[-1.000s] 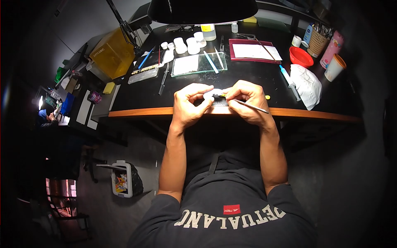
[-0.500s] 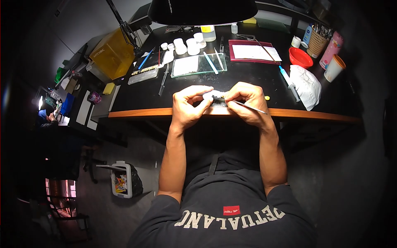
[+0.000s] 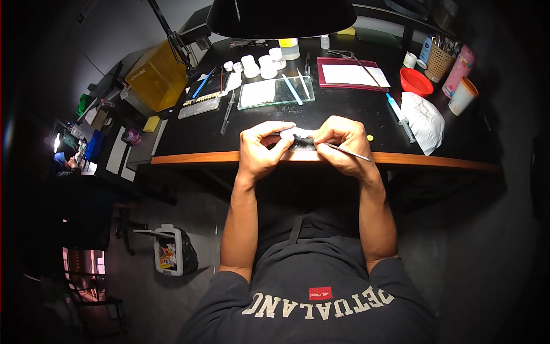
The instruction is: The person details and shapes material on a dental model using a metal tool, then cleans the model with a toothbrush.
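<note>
Just above the desk's front edge, my left hand pinches a small white piece, too small to make out fully; it resembles a plaster model. My right hand is closed on a slim metal hand tool, whose grey end sticks out past the palm to the right. The tool's working end is by the white piece, between my fingertips; whether it touches cannot be told. A small yellow bit lies on the desk beside my right hand.
Across the black desk stand a glass slab, white jars, a red folder, a red bowl, a syringe and white tissue. A lamp hangs overhead. At far left sits another person.
My right fingertips have shifted slightly and the tool has turned a little near the white piece. My left hand stays almost where it was.
</note>
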A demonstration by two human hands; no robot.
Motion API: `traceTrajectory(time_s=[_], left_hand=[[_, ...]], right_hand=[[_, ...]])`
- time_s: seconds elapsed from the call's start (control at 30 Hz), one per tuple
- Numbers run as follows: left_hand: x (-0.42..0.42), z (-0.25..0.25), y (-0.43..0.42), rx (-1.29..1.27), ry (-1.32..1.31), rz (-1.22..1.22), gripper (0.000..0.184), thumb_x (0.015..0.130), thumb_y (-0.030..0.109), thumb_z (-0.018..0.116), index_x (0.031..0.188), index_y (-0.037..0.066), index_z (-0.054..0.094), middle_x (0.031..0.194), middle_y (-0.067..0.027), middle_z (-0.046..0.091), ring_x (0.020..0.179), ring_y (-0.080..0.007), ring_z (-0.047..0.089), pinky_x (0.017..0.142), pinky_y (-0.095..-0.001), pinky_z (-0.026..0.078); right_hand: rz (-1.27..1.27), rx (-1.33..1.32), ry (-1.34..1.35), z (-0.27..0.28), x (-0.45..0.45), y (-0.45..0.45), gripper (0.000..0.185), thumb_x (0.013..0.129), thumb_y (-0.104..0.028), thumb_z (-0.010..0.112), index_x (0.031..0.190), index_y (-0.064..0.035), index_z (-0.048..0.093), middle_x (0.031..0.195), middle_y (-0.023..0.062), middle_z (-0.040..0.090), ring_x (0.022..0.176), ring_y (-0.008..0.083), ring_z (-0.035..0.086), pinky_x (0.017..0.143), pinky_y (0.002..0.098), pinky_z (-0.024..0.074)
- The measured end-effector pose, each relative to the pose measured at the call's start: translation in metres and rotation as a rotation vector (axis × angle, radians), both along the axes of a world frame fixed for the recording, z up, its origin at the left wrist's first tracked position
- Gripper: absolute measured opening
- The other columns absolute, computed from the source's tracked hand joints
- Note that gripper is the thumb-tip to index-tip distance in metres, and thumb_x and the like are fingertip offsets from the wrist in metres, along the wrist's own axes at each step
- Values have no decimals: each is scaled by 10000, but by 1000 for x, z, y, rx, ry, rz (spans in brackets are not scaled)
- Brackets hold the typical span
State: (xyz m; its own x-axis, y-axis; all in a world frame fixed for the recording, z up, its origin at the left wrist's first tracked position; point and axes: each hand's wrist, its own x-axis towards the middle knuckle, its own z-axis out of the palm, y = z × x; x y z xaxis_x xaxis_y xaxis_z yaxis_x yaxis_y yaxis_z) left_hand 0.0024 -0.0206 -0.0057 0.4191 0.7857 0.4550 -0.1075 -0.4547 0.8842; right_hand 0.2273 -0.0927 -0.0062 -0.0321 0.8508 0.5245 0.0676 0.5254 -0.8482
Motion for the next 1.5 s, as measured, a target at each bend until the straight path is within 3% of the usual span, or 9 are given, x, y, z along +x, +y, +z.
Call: traceTrajectory(time_s=[0.03, 0.13, 0.47, 0.73, 1.23, 1.33, 1.5], left_hand=[[0, -1, 1, -4, -9, -4, 264, 884, -32, 793, 1145, -62, 773, 1097, -151, 776, 979, -194, 768, 875, -302, 640], [0, -2, 1, -3, -13, -7, 266, 883, -41, 786, 1148, -62, 770, 1104, -151, 773, 981, -193, 766, 876, -301, 638], [-2, -3, 2, 74, 37, -28, 313, 902, -68, 774, 1211, -83, 730, 1177, -172, 754, 1067, -208, 747, 970, -322, 605], [-1, -3, 1, 88, 52, -22, 313, 896, -68, 777, 1206, -68, 738, 1168, -162, 758, 1045, -200, 753, 958, -316, 608], [-2, -2, 3, 3, 12, -13, 292, 895, -33, 781, 1185, -63, 757, 1135, -159, 781, 1003, -195, 770, 907, -308, 625], [-1, -2, 2, -15, 4, -18, 291, 898, -34, 781, 1186, -67, 755, 1140, -163, 782, 1006, -195, 770, 912, -308, 624], [0, -1, 2, -14, -6, -14, 265, 917, -57, 764, 1182, -65, 755, 1131, -156, 780, 1018, -192, 761, 926, -304, 617]], right_hand=[[5, 32, -26, -1, 1, 0, 66, 891, 83, 721, 882, 27, 689, 861, 48, 708, 733, 58, 676, 627, 203, 521], [-35, 23, -29, -3, 0, 2, 50, 804, 45, 725, 851, 37, 710, 840, 67, 708, 721, 80, 685, 639, 244, 559], [10, 26, 3, 1, -4, 1, 82, 809, 62, 731, 884, 36, 749, 851, 70, 716, 736, 93, 703, 642, 247, 565], [-45, 77, -118, 2, -4, 1, 89, 798, 57, 728, 879, 34, 759, 842, 75, 714, 726, 97, 700, 637, 242, 561], [-60, 48, -68, 1, -4, 1, 69, 768, 46, 725, 836, 38, 726, 812, 72, 701, 699, 94, 689, 606, 244, 546], [-33, 115, -126, -1, -1, 1, 90, 840, 124, 687, 864, 37, 697, 836, 67, 699, 705, 80, 695, 597, 218, 528], [-19, 89, -75, -1, -3, 1, 94, 858, 131, 678, 867, 38, 689, 830, 71, 700, 701, 94, 702, 601, 230, 546]])
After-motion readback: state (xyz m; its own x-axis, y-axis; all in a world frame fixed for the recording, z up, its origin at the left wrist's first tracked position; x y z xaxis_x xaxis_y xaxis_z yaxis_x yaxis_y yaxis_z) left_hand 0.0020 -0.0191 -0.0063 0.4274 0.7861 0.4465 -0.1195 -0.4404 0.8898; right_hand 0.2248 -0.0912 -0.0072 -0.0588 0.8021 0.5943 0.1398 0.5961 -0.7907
